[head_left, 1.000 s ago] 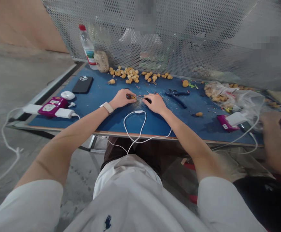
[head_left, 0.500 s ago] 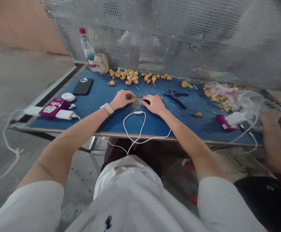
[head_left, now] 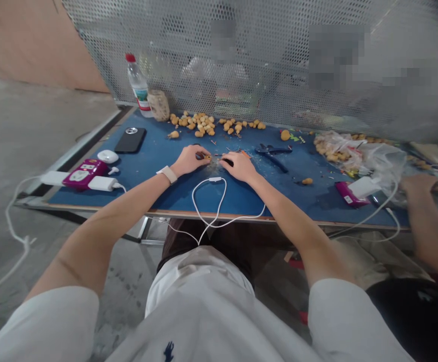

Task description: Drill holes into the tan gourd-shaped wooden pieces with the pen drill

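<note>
Both my hands rest on the blue table [head_left: 158, 151], close together at its middle. My left hand [head_left: 189, 159] is curled, its fingertips pinching a small orange piece [head_left: 207, 157]. My right hand [head_left: 238, 166] is closed on a small dark tool [head_left: 228, 161] whose tip points at that piece. Fine pale shavings lie between the two hands. A row of small yellow-orange lumps [head_left: 201, 122] lies behind them, near the mesh screen.
Dark pliers [head_left: 271, 151] lie right of my hands. At left are a black phone [head_left: 130, 139], an earbud case [head_left: 108, 156] and a pink power strip [head_left: 84, 173]. A water bottle [head_left: 138, 85] stands at the back. A white cable [head_left: 213, 198] loops off the front edge. Another person's hand [head_left: 422, 187] is at the right, beside a plastic bag [head_left: 369, 153].
Both hands stay put on the same spot with only tiny finger movements. The view has tipped slightly, so everything sits a little lower in the picture.
</note>
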Demonstrator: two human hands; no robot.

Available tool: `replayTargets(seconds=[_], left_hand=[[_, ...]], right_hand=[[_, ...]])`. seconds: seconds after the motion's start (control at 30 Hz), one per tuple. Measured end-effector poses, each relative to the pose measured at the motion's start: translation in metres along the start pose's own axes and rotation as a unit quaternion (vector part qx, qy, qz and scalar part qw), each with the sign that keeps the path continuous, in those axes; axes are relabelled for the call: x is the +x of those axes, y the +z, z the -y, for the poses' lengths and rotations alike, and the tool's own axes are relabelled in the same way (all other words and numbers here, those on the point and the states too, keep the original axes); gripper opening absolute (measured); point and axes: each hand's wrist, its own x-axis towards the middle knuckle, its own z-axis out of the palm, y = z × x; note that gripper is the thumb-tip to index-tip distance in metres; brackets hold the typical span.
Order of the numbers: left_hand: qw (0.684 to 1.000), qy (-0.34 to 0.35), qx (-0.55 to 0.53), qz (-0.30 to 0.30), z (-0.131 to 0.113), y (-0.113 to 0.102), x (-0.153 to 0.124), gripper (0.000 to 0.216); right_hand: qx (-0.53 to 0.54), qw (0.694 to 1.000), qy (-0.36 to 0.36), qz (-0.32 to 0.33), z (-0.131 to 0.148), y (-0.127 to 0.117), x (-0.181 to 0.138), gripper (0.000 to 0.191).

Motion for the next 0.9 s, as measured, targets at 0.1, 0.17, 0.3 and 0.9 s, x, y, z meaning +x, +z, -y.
replayTargets(seconds=[0.1, 0.17, 0.3, 0.9], left_hand=[[0.999, 0.017, 0.029, -0.006, -0.004, -0.001, -0.003, 0.023], [0.999, 0.029, 0.037, -0.003, -0.007, -0.002, -0.004, 0.021], [0.998, 0.042, 0.048, 0.004, -0.009, -0.003, -0.004, 0.017], [0.999, 0.02, 0.032, 0.001, -0.005, -0.005, -0.002, 0.02]], right_hand=[[-0.018, 1.0, 0.007, 0.014, 0.004, -0.002, -0.001, 0.037], [-0.039, 0.999, 0.01, 0.026, 0.007, -0.004, -0.002, 0.036], [-0.055, 0.998, 0.007, 0.035, 0.011, -0.006, -0.003, 0.036], [-0.031, 0.999, 0.016, 0.019, 0.013, 0.0, -0.003, 0.027]])
